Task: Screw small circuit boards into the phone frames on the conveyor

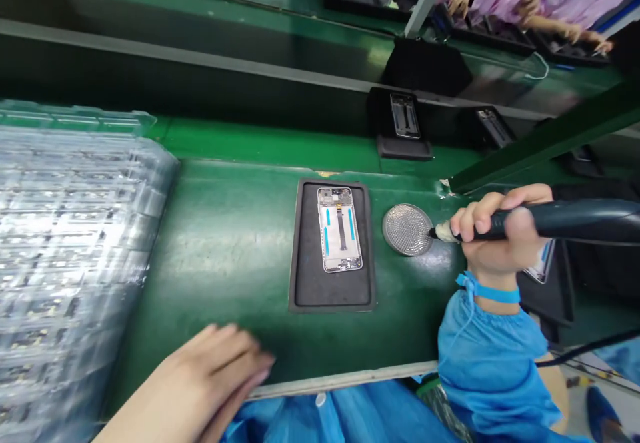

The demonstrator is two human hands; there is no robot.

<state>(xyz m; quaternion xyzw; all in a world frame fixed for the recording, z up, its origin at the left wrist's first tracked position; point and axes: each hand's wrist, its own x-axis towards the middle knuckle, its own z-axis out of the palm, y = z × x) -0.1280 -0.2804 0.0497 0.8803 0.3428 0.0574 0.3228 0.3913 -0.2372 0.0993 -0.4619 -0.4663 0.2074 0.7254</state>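
A worker's right hand (493,229) is clamping an electric screwdriver (575,219), its tip touching the round screw dish (407,229) just beside 1 phone frame (340,229) in a black tray (310,283). The blurred left hand (215,376) is lying flat, empty. Screw pickup, seemingly; the frame is calling for steady aim.

Blue sleeve (487,353), light-blue wrist strap (496,292)

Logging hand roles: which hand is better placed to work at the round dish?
Likely right. The right hand holds the driver, its tip at the dish; the left hand lies flat, far from it.
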